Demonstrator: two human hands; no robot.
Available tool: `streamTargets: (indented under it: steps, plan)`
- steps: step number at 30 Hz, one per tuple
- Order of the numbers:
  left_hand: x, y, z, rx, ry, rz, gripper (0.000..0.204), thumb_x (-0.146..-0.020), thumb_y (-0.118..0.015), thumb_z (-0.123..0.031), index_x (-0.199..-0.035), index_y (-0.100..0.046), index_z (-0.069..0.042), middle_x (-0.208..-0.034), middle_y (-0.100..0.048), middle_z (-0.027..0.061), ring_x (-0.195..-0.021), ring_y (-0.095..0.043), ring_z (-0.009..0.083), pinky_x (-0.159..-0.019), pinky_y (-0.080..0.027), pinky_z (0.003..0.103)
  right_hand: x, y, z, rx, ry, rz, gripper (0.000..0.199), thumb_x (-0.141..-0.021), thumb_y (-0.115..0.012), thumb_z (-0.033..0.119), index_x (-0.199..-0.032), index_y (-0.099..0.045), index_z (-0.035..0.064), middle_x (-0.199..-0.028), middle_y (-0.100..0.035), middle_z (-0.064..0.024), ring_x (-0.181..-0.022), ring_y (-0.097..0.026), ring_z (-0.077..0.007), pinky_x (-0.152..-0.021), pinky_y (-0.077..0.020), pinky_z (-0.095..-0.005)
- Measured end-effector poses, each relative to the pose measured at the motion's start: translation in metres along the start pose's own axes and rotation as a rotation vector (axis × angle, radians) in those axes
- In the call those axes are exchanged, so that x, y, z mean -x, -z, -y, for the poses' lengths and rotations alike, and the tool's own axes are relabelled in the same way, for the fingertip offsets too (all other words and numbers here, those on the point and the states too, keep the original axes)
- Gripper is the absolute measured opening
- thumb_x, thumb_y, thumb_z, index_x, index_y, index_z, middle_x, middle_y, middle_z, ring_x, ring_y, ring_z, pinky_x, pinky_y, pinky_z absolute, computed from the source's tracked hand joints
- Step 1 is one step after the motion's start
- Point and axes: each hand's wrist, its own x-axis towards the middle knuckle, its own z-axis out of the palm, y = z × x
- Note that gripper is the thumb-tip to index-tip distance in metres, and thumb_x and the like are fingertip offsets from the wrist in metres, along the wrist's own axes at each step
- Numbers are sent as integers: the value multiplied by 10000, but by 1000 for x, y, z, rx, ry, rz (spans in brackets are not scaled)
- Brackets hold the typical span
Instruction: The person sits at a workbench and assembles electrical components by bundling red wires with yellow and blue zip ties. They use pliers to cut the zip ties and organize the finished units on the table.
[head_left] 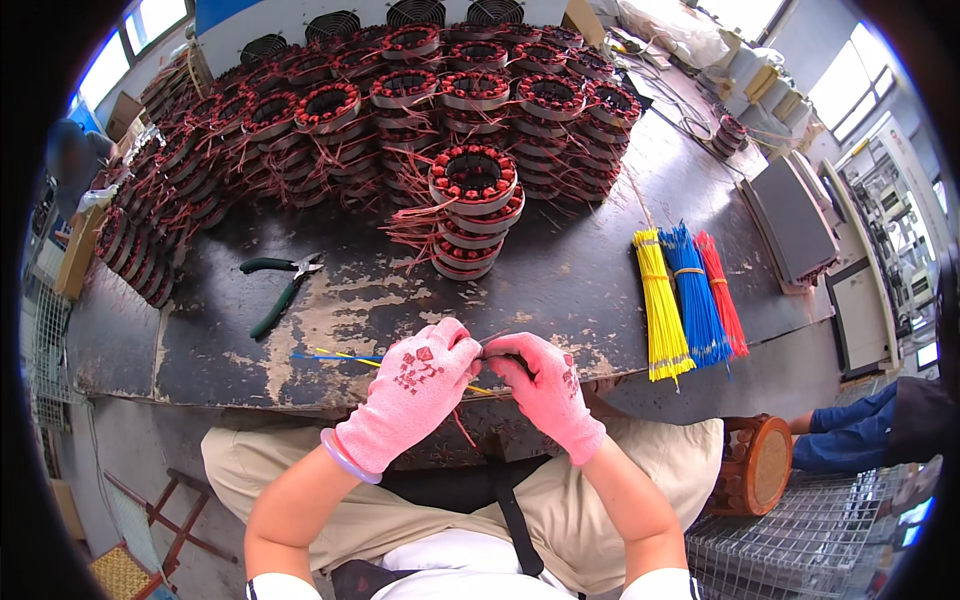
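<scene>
1. Left hand (420, 385), pink knit glove: fingertips pinched together on thin wires (345, 356), one yellow and one blue, whose free ends run out to the left over the bench edge.
2. Right hand (545, 385), matching glove: fingers curled shut against the left fingertips, pinching the same wires at the near edge of the bench, above the lap. What lies inside the pinch is hidden.
3. Risk, judged: the wires are fine and the gloves thick, so a strand could slip from the pinch or kink if the hands pull unevenly.
4. Workbench (600, 270), dark, paint worn bare at the near left.
5. Green-handled pliers (282, 285), lying far left of the hands, well apart.
6. Short stack of wound stators (472, 210), red windings, loose red leads trailing; these could snag a passing sleeve.
7. Large heap of stators (400, 100) across the far side.
8. Wire bundles at right: yellow (662, 310), blue (695, 295), red (722, 290), side by side.
9. Another person's blue sleeve (845, 435), far right.
</scene>
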Motion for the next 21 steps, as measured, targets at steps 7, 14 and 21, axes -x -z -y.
streamTargets:
  steps: [7, 14, 21]
  plan:
    - [9, -11, 2, 179, 57, -54, 175, -858, -682, -122, -1008, -628, -48, -1004, -593, 113, -901, -630, 316, -734, -526, 405, -2, 4, 1, 6, -49, 39, 147, -902, -624, 66, -1041, -658, 33, -948, -699, -132, -886, -680, -297, -773, -535, -350]
    - [10, -26, 5, 262, 19, -154, 179, -790, -730, -88, -949, -658, -52, -977, -637, 92, -841, -643, 307, -734, -525, 395, -13, 8, 0, -68, -229, 122, 182, -907, -629, 103, -1052, -631, -7, -918, -703, -102, -813, -658, -178, -743, -518, -299]
    - [11, -29, 8, 257, 21, -157, 169, -763, -721, -81, -924, -669, -65, -966, -655, 56, -868, -644, 283, -756, -522, 391, 0, 13, 2, 160, -133, 13, 312, -841, -718, 139, -1112, -648, 4, -971, -698, -71, -701, -617, -106, -674, -503, -267]
